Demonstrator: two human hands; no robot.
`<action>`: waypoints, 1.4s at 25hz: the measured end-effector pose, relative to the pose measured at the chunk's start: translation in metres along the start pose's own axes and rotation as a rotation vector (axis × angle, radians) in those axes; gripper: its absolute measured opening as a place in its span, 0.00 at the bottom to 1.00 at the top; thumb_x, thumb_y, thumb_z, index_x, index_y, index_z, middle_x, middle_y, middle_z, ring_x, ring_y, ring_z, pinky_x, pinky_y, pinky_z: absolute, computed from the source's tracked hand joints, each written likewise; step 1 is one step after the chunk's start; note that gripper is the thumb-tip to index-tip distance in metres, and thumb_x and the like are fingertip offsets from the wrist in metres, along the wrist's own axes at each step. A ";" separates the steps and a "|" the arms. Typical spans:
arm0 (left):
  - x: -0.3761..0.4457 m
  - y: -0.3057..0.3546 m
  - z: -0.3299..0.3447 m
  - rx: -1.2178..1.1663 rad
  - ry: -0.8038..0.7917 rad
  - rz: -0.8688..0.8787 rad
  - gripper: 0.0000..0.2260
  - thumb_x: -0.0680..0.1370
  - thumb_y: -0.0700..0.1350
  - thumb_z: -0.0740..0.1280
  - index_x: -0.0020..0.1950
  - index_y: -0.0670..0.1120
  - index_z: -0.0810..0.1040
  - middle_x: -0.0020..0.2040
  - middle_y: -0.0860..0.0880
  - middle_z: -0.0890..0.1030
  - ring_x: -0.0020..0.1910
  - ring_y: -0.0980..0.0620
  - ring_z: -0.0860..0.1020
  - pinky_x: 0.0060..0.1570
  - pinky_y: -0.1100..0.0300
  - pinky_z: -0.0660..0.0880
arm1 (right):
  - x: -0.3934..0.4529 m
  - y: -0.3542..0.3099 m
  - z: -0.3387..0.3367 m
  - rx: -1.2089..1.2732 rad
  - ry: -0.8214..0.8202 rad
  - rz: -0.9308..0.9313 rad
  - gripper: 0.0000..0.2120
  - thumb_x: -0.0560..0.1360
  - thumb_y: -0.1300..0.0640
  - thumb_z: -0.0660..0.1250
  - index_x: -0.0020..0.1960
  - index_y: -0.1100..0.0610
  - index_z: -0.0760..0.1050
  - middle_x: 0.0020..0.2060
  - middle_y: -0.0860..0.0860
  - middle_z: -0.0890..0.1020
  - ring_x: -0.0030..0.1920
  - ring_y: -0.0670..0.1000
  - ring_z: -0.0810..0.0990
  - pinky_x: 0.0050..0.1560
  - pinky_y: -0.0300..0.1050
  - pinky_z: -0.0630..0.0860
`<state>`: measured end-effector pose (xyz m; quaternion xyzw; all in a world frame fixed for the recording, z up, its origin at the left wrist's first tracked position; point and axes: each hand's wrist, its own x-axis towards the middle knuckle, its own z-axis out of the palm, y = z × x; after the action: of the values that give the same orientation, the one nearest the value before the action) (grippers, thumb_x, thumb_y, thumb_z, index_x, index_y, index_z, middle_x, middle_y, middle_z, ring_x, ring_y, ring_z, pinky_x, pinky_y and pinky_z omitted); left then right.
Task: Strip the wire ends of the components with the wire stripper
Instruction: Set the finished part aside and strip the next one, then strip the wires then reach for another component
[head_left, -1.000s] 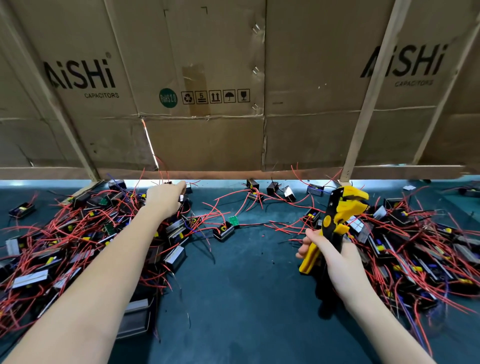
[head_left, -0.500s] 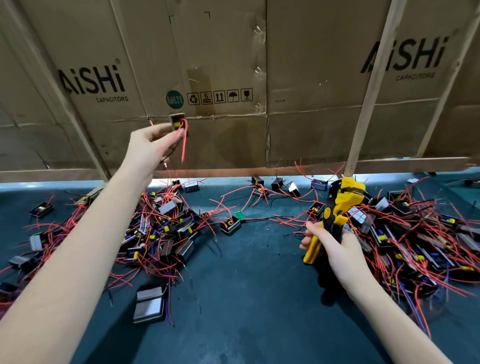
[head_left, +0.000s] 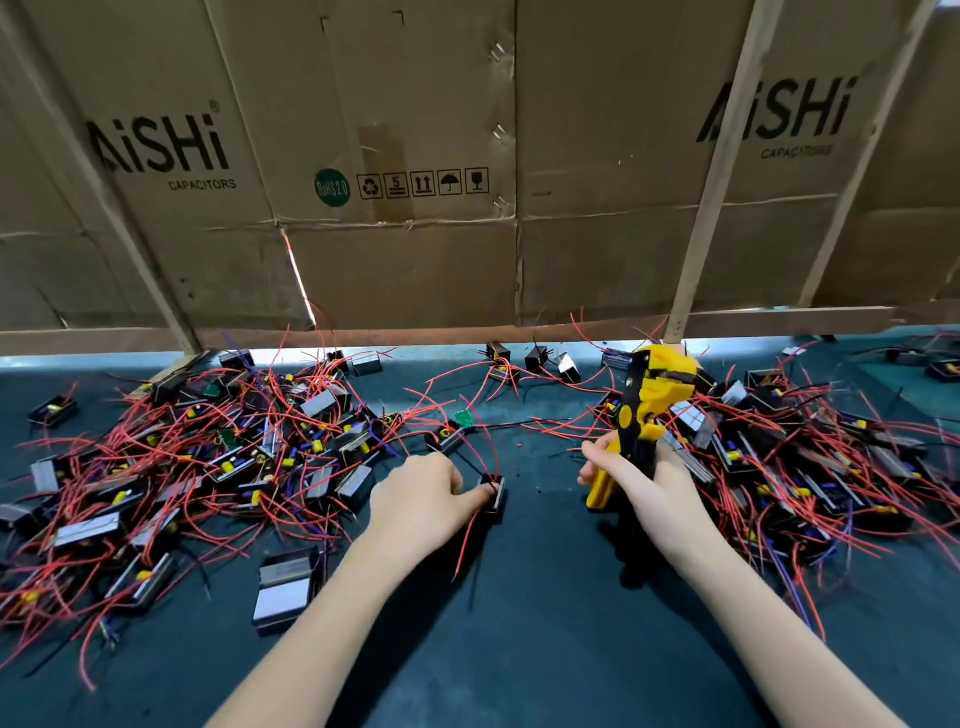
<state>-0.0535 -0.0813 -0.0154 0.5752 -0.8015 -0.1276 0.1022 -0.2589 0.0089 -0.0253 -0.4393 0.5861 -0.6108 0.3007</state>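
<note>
My left hand (head_left: 418, 493) pinches a small black component (head_left: 496, 496) low over the dark green table (head_left: 519, 649), in the gap between the two piles. Red and black wires trail from the component, one red wire hanging down toward me. My right hand (head_left: 641, 480) grips the handles of a yellow and black wire stripper (head_left: 647, 402), held upright with its jaws pointing up and away. The stripper stands a short way right of the component and does not touch its wires.
A big pile of black components with red wires (head_left: 197, 467) covers the left of the table, and a second pile (head_left: 810, 447) lies to the right. A wall of cardboard boxes (head_left: 415, 182) with wooden slats (head_left: 711, 208) hangs over the table's far edge. Loose components (head_left: 535, 358) sit near it.
My left hand took a component from the left pile, lifted it high, then brought it down to the table's middle. My right hand kept the stripper almost still.
</note>
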 end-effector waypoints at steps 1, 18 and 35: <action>0.000 -0.003 0.000 -0.071 0.025 0.038 0.25 0.74 0.63 0.66 0.28 0.45 0.70 0.28 0.51 0.74 0.34 0.49 0.75 0.34 0.59 0.66 | -0.001 -0.001 0.000 -0.014 -0.030 0.010 0.10 0.74 0.54 0.71 0.43 0.60 0.75 0.40 0.60 0.83 0.46 0.59 0.83 0.53 0.59 0.77; -0.006 -0.009 0.006 -0.810 0.021 0.436 0.07 0.80 0.45 0.67 0.51 0.50 0.86 0.33 0.54 0.82 0.31 0.62 0.75 0.36 0.70 0.71 | -0.008 0.002 0.002 -1.066 0.328 -0.476 0.19 0.64 0.40 0.68 0.40 0.56 0.74 0.34 0.50 0.77 0.39 0.58 0.77 0.40 0.50 0.69; -0.005 -0.011 0.013 -0.531 0.020 0.545 0.10 0.82 0.50 0.63 0.57 0.56 0.83 0.36 0.49 0.81 0.32 0.53 0.72 0.38 0.60 0.71 | -0.001 0.005 -0.016 -1.366 0.492 -0.524 0.22 0.60 0.44 0.72 0.43 0.60 0.76 0.37 0.57 0.78 0.40 0.60 0.76 0.41 0.51 0.65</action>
<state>-0.0462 -0.0789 -0.0309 0.2956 -0.8632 -0.2931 0.2858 -0.2739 0.0161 -0.0292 -0.5033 0.7599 -0.2449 -0.3306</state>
